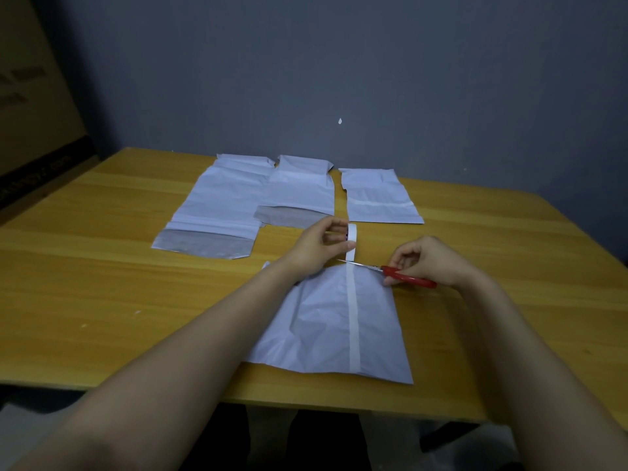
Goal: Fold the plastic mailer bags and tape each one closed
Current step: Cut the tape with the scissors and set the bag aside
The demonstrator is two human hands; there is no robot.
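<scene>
White tape roll [351, 234] is pinched in the left hand [316, 246]. The right hand [428, 260] grips red scissors [387, 270], blades seemingly meeting the tape strip [352, 307] at the far edge of a folded mailer bag [316, 324] on the counter [102, 266].

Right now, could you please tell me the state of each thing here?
Near mailer: folded, tape strip along it, not yet cut.
Tape roll: in left hand.
Scissors: in right hand, blades at tape.
Far-right mailer: folded, taped.
Far-left mailer: unfolded, untaped.
Middle mailer: grey flap open.
</scene>
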